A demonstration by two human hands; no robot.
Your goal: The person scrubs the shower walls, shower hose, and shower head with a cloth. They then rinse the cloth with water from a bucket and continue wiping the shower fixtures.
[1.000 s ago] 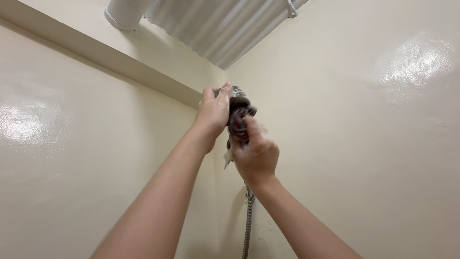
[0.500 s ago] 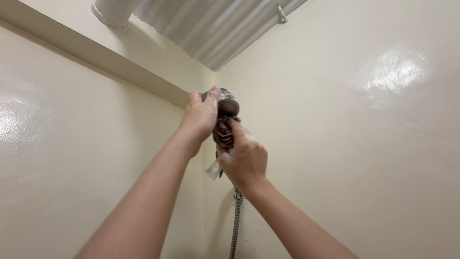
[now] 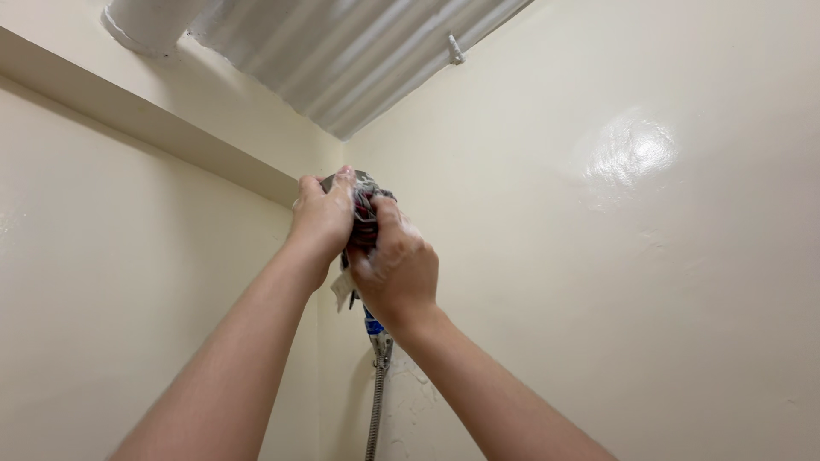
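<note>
Hands raised at wall corner | left hand (image 3: 320,220) grip clenched on shower head (image 3: 342,181) at its 9 o'clock | right hand (image 3: 395,269) grip grasping dark cloth (image 3: 365,224), pressed to the head's 6 o'clock | metal hose (image 3: 374,418) hangs below | corrugated roof (image 3: 342,51) at 12 o'clock

I am looking up into the corner of a home shower stall or small bathroom. Glossy cream-painted walls (image 3: 649,256) meet in a corner where a shower head (image 3: 357,183) sits on its mount with a ribbed metal hose (image 3: 374,418) hanging below. Overhead I see a corrugated roof sheet (image 3: 342,51) and a white pipe (image 3: 145,21).
</note>
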